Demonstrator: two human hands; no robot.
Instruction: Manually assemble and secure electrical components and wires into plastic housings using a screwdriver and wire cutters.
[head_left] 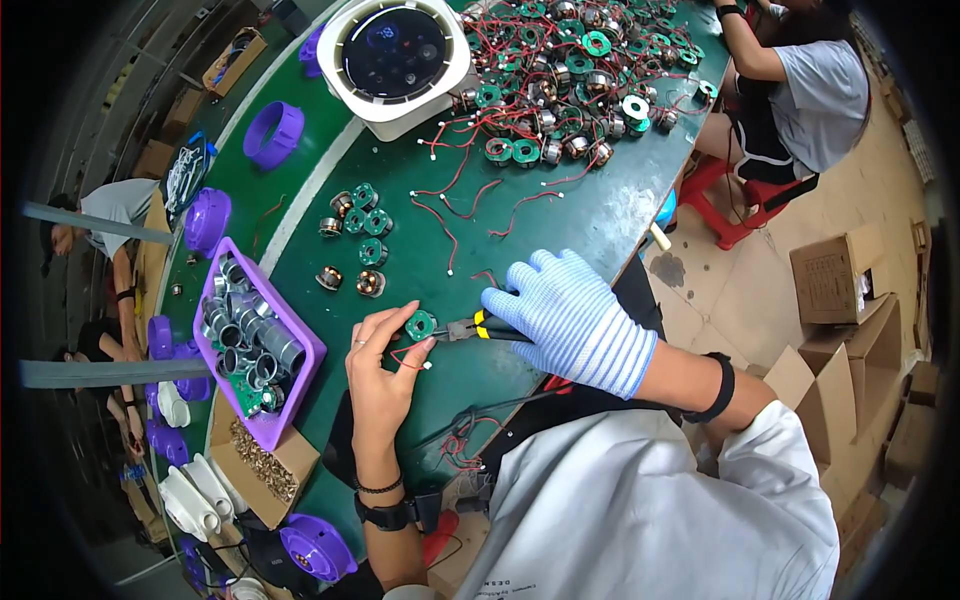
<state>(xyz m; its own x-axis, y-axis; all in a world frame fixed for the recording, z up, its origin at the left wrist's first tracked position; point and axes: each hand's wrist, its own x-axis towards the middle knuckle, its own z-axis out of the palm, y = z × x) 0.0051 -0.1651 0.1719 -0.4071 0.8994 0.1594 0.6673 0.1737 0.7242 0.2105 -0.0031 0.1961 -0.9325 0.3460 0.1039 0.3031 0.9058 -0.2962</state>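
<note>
Between the fingers and thumb of my bare left hand (383, 375) is a small motor with a round green circuit board (420, 325). A short red wire with a white plug (424, 365) hangs from it beside my thumb. My right hand (575, 325), in a blue-and-white striped glove, is closed round a pair of pliers (485, 327) with yellow-and-black handles. The jaws of the pliers meet the edge of the green board; whether they grip the wire there is too small to tell. Several similar motors (372, 251) stand on the green table just beyond my left hand.
A big heap of wired motors (580, 75) covers the far table beside a white appliance with a dark round top (395, 55). Loose red wires (450, 235) lie nearer. At left are a purple tray of metal tubes (310, 375) and a box of small brass-coloured parts (290, 445). Other people sit nearby.
</note>
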